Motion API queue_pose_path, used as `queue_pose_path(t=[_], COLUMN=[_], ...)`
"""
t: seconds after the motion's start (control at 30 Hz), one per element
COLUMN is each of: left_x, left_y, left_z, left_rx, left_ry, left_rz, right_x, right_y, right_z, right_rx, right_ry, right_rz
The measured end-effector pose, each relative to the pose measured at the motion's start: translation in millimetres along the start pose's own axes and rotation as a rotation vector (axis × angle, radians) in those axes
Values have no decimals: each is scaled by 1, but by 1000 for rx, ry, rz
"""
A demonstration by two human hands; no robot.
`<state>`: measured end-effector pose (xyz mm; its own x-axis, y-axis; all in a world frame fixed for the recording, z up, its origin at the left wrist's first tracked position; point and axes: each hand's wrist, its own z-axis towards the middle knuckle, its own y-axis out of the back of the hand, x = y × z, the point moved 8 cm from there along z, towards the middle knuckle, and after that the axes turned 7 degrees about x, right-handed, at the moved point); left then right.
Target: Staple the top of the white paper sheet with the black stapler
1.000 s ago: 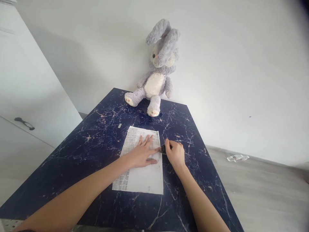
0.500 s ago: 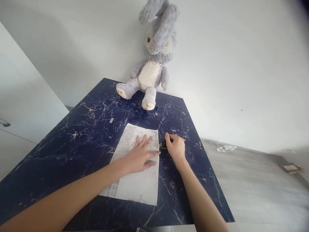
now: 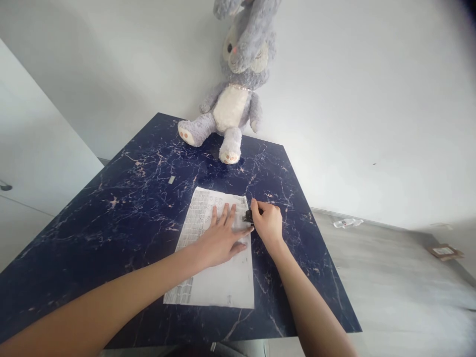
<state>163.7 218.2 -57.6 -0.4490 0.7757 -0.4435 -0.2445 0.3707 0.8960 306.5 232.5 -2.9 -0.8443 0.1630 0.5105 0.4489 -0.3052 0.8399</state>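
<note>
A printed white sheet of paper (image 3: 219, 277) lies on the dark blue marbled table (image 3: 111, 213). My left hand (image 3: 221, 238) lies flat on the sheet, fingers spread. My right hand (image 3: 267, 223) is closed in a pinch on a small black object (image 3: 248, 216) at the sheet's right edge; I cannot make out what the object is.
A grey plush rabbit (image 3: 234, 94) sits at the table's far edge against the white wall. A small grey tab (image 3: 171, 180) lies on the table left of the sheet. A white cabinet (image 3: 22, 163) stands at left. A clear bottle (image 3: 345, 223) and a cardboard piece (image 3: 444, 252) lie on the floor at right.
The view has tilted and shifted slightly. My right hand with the small black object stays at the sheet's right edge, a little closer over the paper. My left hand stays flat.
</note>
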Motion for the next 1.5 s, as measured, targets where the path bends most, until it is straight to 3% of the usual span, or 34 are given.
queue_pose_path(t=[0.2,0.57,0.83,0.93,1.17,1.37,1.5], left_x=[-4,-6,-5,-5,0,5,10], left_y=[-5,-10,-10,-9,-5,0,4], left_z=[-2,-3,-1,-3,-3,-1,-1], left_rx=[-68,-80,-94,-97,-57,-20,-5], left_ry=[2,41,51,33,28,63,41], left_rz=[0,14,23,20,24,92,98], right_x=[11,28,42,39,10,18,6], right_y=[-5,-17,-35,-31,-9,-5,-1], right_z=[-2,-8,-11,-8,0,-4,-4], right_rx=[4,12,87,88,156,357,494], right_ry=[47,54,153,189,152,426,552], right_rz=[-110,-486,-638,-571,-165,-101,-63])
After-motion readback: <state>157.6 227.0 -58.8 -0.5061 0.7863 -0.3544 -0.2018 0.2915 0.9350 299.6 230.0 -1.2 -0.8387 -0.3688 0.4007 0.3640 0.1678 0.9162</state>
